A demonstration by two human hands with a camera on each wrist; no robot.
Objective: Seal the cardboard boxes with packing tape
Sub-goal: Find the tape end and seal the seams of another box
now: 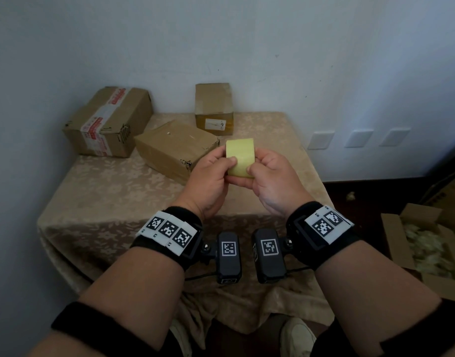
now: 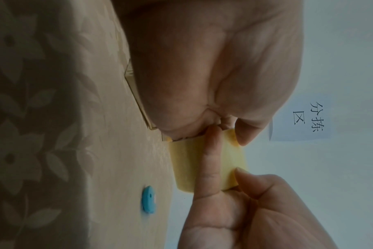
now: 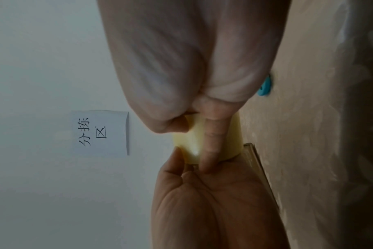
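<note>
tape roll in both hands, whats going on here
A person holds a yellow roll of packing tape above the cloth-covered table, left hand and right hand gripping it from either side with thumbs on its face, seemingly feeling for the loose end. No tape is pulled out yet. Three cardboard boxes sit behind, untouched for now. A small blue object lies on the cloth, and an open box of filler sits on the floor.

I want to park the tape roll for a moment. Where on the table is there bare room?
Bare cloth lies on the table's near-left part, in front of the flat box, and along its right edge. The back is crowded with three boxes.
</note>
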